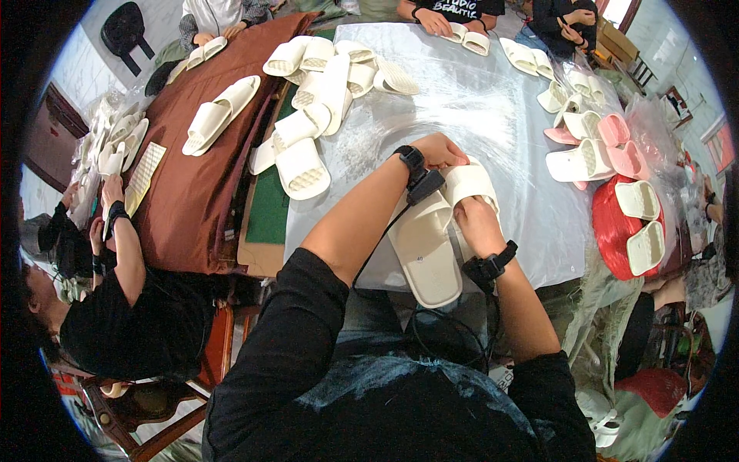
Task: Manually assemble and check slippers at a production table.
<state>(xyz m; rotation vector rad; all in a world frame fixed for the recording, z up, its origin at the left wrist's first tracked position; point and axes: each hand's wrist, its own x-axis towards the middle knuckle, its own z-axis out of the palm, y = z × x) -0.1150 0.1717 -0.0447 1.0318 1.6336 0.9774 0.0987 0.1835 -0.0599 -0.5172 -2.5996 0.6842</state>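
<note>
A pair of cream slide slippers is in front of me at the table's near edge. The left slipper (426, 258) lies slanted with its heel end toward me, partly overlapping the right slipper (471, 183). My left hand (440, 151) is closed at the far end of the right slipper, its fingertips at the toe edge. The fingers of my right hand (477, 223) are tucked under that slipper's strap and partly hidden by it. A black wristband with a small dark device sits on each of my wrists.
A heap of cream slippers (331, 85) lies to the left on the plastic-covered table (523, 223). Pink slippers (630, 159) and more cream ones stand right, beside a red twine bundle (606, 239). A brown cloth-covered table (173, 231) adjoins at left. Several co-workers handle slippers around the tables.
</note>
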